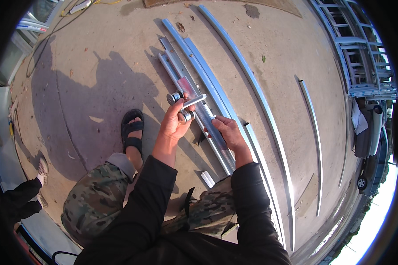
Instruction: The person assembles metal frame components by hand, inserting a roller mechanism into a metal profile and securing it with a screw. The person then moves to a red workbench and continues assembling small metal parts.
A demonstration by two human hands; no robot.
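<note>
Nearest, camouflage trousers (93,198) and black sleeves fill the lower edge. The right hand (227,132) clasps a long aluminium rail (205,117) lying on the concrete floor (97,88). The left hand (176,120) grasps a metal roller fitting (184,100) above that rail; its lower wheel is half hidden by fingers. Beyond, curved metal strips (256,92) run out of frame.

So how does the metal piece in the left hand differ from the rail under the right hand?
The roller bracket in the left hand is short, lifted off the ground, with round rollers. The long rail under the right hand is flat, straight and lies on the concrete. Both are silvery metal.
</note>
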